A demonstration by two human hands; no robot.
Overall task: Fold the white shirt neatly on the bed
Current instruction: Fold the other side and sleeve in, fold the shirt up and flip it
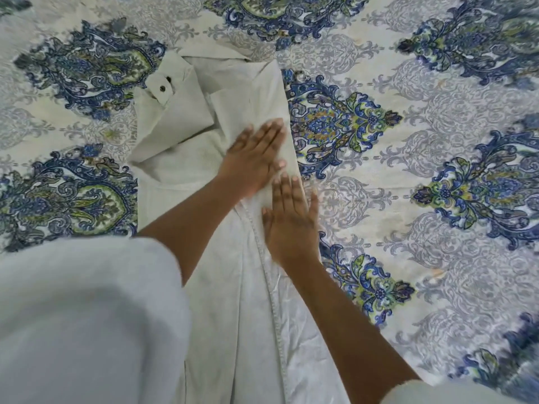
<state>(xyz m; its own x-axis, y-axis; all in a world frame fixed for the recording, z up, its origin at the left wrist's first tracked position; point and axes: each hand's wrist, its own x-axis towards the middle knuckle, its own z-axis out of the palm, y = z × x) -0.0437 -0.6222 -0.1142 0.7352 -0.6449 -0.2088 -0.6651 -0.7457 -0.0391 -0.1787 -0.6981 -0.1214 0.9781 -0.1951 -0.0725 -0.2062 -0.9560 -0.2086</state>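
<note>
Logging one item on the bed [408, 170]: I am seeing no containers here, only a patterned bedspread in blue, green and grey medallions, and the white shirt [233, 287] is lying straight on it.

Item 1, white shirt: it is stretching as a long narrow strip from the near edge of the bed up toward the far side, left of the bed's middle. Its sides are lying folded inward. A sleeve is lying doubled back across the upper part, and its cuff [160, 87], with two dark buttons, is sitting at the shirt's far left corner. A stitched seam is running down the lower half. The cloth is looking off-white, lightly creased near me.

Item 2, left hand [253, 156]: it is lying flat on the shirt's right folded edge, fingers spread and straight, gripping nothing.

Item 3, right hand [291, 220]: it is pressing flat just nearer than the left, on the same right edge, fingers extended and relaxed, thumb reaching over onto the bedspread. Both hands are almost touching.

Item 4, pale sleeve [87, 316]: it is filling the near left corner.
</note>
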